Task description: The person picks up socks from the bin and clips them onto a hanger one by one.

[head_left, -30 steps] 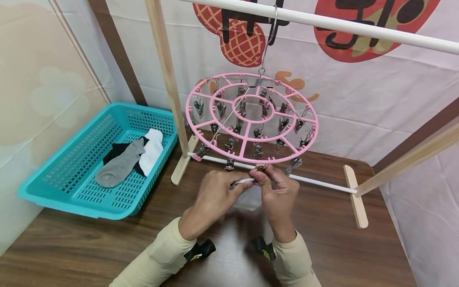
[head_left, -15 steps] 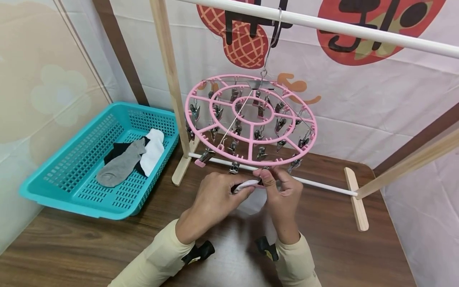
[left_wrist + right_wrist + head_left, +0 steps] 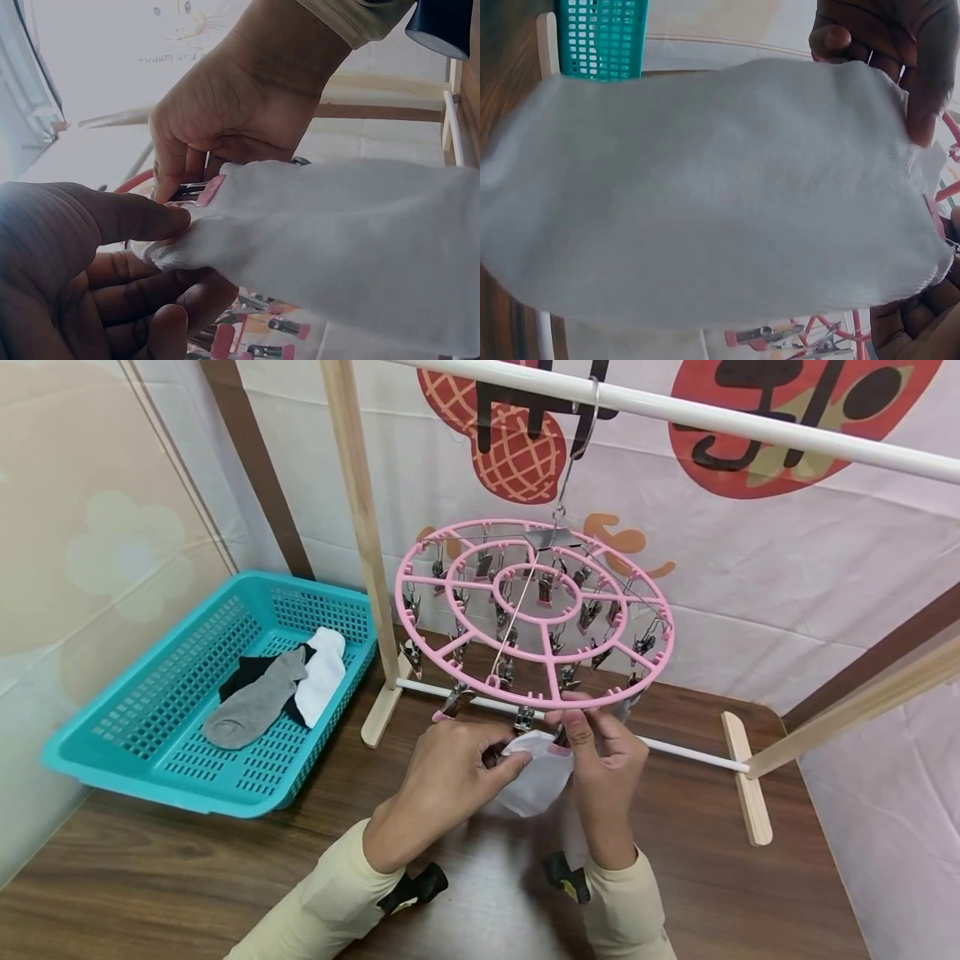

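Observation:
A white sock (image 3: pixel 534 785) hangs by its cuff below the front of a round pink clip hanger (image 3: pixel 558 702). My left hand (image 3: pixel 446 777) pinches the cuff between thumb and fingers, at its left side. At the cuff's other side, my right hand (image 3: pixel 606 768) pinches a metal clip (image 3: pixel 560 741). In the left wrist view the clip's pink tip (image 3: pixel 211 191) lies at the sock's edge. Seen from the right wrist, the sock (image 3: pixel 697 195) spreads across most of the view and partly hides both hands.
A teal basket (image 3: pixel 161 806) at left holds a grey sock (image 3: pixel 247 710), a white sock (image 3: pixel 321 677) and black fabric (image 3: pixel 243 675). The hanger hooks onto a white rail (image 3: pixel 675 410) between wooden posts (image 3: pixel 360 510). Several clips dangle around my hands.
Both hands have shifted slightly right, and the hanger has turned a little. More of the white sock's cuff now shows between the hands.

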Demonstrator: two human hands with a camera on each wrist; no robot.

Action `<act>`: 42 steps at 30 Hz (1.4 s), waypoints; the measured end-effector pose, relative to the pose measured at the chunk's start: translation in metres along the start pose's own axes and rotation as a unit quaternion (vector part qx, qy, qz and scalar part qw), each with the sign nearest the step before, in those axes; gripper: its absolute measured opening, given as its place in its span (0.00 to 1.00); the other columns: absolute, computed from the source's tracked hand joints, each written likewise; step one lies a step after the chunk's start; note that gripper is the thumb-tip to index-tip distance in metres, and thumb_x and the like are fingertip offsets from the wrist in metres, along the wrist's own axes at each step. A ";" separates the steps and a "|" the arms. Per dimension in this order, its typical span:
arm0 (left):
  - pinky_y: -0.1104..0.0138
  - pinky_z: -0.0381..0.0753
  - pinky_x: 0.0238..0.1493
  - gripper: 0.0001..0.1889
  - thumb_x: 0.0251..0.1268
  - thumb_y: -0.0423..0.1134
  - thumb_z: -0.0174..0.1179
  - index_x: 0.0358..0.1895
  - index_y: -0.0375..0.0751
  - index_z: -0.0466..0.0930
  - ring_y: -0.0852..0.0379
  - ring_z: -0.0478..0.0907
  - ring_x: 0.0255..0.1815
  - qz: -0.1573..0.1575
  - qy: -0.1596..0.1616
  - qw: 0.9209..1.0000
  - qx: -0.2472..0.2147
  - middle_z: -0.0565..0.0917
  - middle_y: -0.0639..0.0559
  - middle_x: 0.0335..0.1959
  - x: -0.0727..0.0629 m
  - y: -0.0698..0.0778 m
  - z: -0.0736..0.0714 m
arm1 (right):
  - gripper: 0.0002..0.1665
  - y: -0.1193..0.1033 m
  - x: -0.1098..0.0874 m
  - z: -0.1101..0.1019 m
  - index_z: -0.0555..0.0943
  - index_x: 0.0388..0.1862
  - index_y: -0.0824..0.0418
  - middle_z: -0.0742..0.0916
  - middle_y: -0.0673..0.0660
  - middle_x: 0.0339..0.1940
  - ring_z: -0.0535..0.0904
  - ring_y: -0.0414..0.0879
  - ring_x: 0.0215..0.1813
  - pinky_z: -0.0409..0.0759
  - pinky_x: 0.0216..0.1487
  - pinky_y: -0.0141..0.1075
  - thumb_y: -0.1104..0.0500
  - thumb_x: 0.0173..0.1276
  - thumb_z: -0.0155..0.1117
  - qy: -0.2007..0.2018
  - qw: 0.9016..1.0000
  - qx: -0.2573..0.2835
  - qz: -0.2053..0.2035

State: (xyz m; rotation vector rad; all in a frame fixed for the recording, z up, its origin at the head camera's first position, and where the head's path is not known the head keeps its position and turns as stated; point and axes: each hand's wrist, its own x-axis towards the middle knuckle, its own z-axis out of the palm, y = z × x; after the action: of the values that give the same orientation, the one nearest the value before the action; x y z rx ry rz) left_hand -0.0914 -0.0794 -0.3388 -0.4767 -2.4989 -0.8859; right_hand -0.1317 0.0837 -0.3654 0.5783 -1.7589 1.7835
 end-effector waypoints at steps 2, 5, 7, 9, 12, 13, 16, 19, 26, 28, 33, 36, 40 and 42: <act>0.68 0.62 0.19 0.10 0.51 0.44 0.73 0.22 0.51 0.80 0.66 0.63 0.16 0.002 0.000 1.000 0.001 0.72 0.65 0.14 0.000 0.000 -0.001 | 0.07 0.001 0.001 -0.002 0.85 0.39 0.70 0.88 0.60 0.32 0.82 0.44 0.39 0.81 0.30 0.31 0.71 0.68 0.60 0.006 1.000 -0.003 0.005; 0.67 0.65 0.21 0.07 0.52 0.45 0.73 0.24 0.52 0.83 0.67 0.65 0.17 0.002 -0.001 1.000 -0.001 0.77 0.66 0.16 -0.001 0.000 -0.002 | 0.09 0.004 0.002 -0.005 0.84 0.44 0.71 0.87 0.60 0.28 0.82 0.43 0.34 0.81 0.27 0.31 0.71 0.67 0.60 0.011 1.000 0.009 0.019; 0.68 0.67 0.21 0.06 0.52 0.44 0.73 0.26 0.51 0.85 0.68 0.68 0.17 0.004 0.001 1.000 -0.006 0.81 0.65 0.19 -0.001 0.000 -0.003 | 0.09 0.004 0.003 -0.007 0.84 0.45 0.71 0.88 0.59 0.29 0.82 0.44 0.35 0.81 0.27 0.32 0.71 0.67 0.60 0.011 1.000 0.019 0.022; 0.68 0.68 0.22 0.05 0.51 0.44 0.73 0.27 0.52 0.86 0.69 0.70 0.18 0.003 0.005 1.000 -0.010 0.82 0.65 0.21 -0.001 0.000 -0.004 | 0.10 0.004 0.004 -0.008 0.84 0.45 0.71 0.88 0.59 0.29 0.83 0.44 0.35 0.82 0.29 0.32 0.71 0.67 0.61 0.010 1.000 0.022 0.019; 0.70 0.68 0.20 0.04 0.51 0.42 0.73 0.27 0.52 0.87 0.68 0.70 0.18 0.002 0.014 1.000 -0.013 0.82 0.65 0.20 -0.001 0.000 -0.004 | 0.09 0.004 0.005 -0.008 0.84 0.44 0.71 0.88 0.58 0.29 0.83 0.44 0.34 0.81 0.32 0.30 0.72 0.66 0.62 0.010 1.000 0.008 0.008; 0.70 0.68 0.20 0.04 0.51 0.42 0.73 0.27 0.52 0.87 0.68 0.71 0.18 0.002 0.017 1.000 -0.012 0.82 0.65 0.20 -0.001 0.000 -0.004 | 0.09 0.004 0.005 -0.008 0.84 0.44 0.70 0.88 0.58 0.30 0.83 0.45 0.33 0.81 0.32 0.30 0.72 0.65 0.62 0.010 1.000 0.003 0.005; 0.69 0.68 0.20 0.03 0.51 0.42 0.73 0.28 0.51 0.87 0.67 0.70 0.18 0.005 0.024 1.000 -0.007 0.82 0.66 0.20 -0.002 0.000 -0.005 | 0.09 0.005 0.004 -0.008 0.84 0.44 0.70 0.88 0.57 0.30 0.82 0.47 0.31 0.80 0.30 0.30 0.71 0.65 0.64 0.011 1.000 -0.008 0.000; 0.68 0.69 0.20 0.04 0.51 0.42 0.73 0.28 0.51 0.87 0.66 0.71 0.18 0.008 0.029 1.000 -0.001 0.82 0.65 0.20 -0.002 0.000 -0.005 | 0.10 0.007 0.003 -0.008 0.84 0.44 0.70 0.88 0.57 0.32 0.82 0.48 0.31 0.81 0.29 0.31 0.69 0.65 0.65 0.015 1.000 -0.008 0.006; 0.67 0.70 0.20 0.04 0.50 0.42 0.73 0.27 0.51 0.87 0.64 0.74 0.19 0.001 0.028 1.000 0.001 0.82 0.65 0.20 -0.003 0.000 -0.006 | 0.12 0.010 0.003 -0.009 0.83 0.45 0.73 0.87 0.60 0.37 0.81 0.47 0.33 0.81 0.30 0.32 0.67 0.64 0.66 0.035 0.999 0.010 0.020; 0.68 0.69 0.20 0.04 0.50 0.42 0.73 0.26 0.51 0.87 0.65 0.73 0.18 -0.001 0.030 1.000 0.002 0.81 0.66 0.19 -0.003 0.000 -0.007 | 0.12 0.010 0.004 -0.008 0.83 0.45 0.73 0.87 0.61 0.37 0.82 0.45 0.34 0.81 0.31 0.31 0.67 0.64 0.66 0.041 0.999 0.012 0.020; 0.70 0.67 0.20 0.05 0.50 0.42 0.73 0.26 0.51 0.86 0.68 0.70 0.17 -0.001 0.032 0.999 0.005 0.80 0.66 0.18 -0.004 0.000 -0.010 | 0.10 0.007 0.004 -0.006 0.83 0.44 0.73 0.87 0.64 0.35 0.82 0.45 0.34 0.77 0.30 0.28 0.70 0.63 0.65 0.046 0.999 -0.005 0.007; 0.70 0.67 0.21 0.05 0.51 0.42 0.73 0.26 0.51 0.86 0.69 0.69 0.18 0.005 0.035 0.999 0.003 0.80 0.65 0.18 -0.005 -0.001 -0.012 | 0.09 0.006 0.004 -0.005 0.84 0.43 0.73 0.87 0.66 0.35 0.82 0.47 0.33 0.75 0.30 0.28 0.71 0.63 0.65 0.046 0.999 -0.023 -0.001; 0.70 0.66 0.21 0.04 0.53 0.42 0.72 0.27 0.51 0.86 0.70 0.67 0.17 0.010 0.042 0.999 -0.006 0.82 0.64 0.19 -0.007 -0.002 -0.015 | 0.08 0.007 0.004 -0.005 0.84 0.42 0.72 0.87 0.66 0.35 0.83 0.46 0.34 0.77 0.31 0.27 0.71 0.63 0.65 0.052 0.998 -0.040 -0.002; 0.71 0.66 0.20 0.04 0.53 0.42 0.72 0.27 0.51 0.86 0.70 0.66 0.16 0.008 0.045 0.999 -0.010 0.83 0.63 0.20 -0.007 -0.002 -0.017 | 0.07 0.008 0.004 -0.005 0.85 0.41 0.71 0.88 0.65 0.35 0.84 0.45 0.35 0.78 0.32 0.27 0.71 0.64 0.65 0.055 0.997 -0.054 -0.006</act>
State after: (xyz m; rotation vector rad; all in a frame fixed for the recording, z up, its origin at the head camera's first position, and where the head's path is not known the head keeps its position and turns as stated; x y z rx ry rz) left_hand -0.0814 -0.0936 -0.3319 -0.4523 -2.4032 -0.9071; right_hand -0.1392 0.0889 -0.3687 0.4357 -1.7601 1.6679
